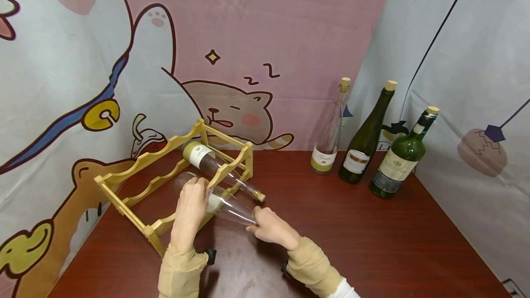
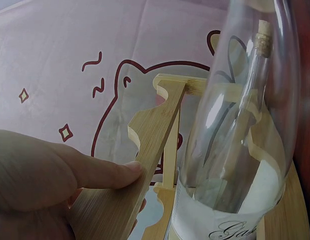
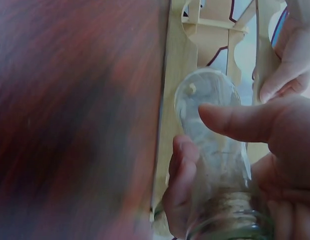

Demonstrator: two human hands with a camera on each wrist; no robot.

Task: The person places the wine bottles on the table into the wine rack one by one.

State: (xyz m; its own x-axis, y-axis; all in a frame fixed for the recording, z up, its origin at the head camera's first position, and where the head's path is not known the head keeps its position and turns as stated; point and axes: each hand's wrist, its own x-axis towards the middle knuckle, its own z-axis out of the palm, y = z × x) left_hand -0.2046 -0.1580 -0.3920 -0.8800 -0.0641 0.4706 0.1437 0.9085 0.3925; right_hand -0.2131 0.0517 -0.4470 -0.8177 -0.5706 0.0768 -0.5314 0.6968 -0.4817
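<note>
Clear bottle [image 1: 223, 206] lies on its side across the rack [image 1: 136, 169], base over the rear rail, neck toward the person. Right hand [image 1: 271, 229] clamped round the neck, thumb and fingers curled; the right wrist view shows the thumb [image 3: 235, 120] over the glass. Left hand [image 1: 190, 208] rests on the bottle's body at the front rail, fingers fairly straight; the left wrist view shows one finger [image 2: 102, 172] pressed against the wood. A second bottle [image 1: 219, 169] lies in the next slot, corked. Head view alone shows three upright bottles [image 1: 364, 141] well apart on the desk [image 1: 352, 233].
</note>
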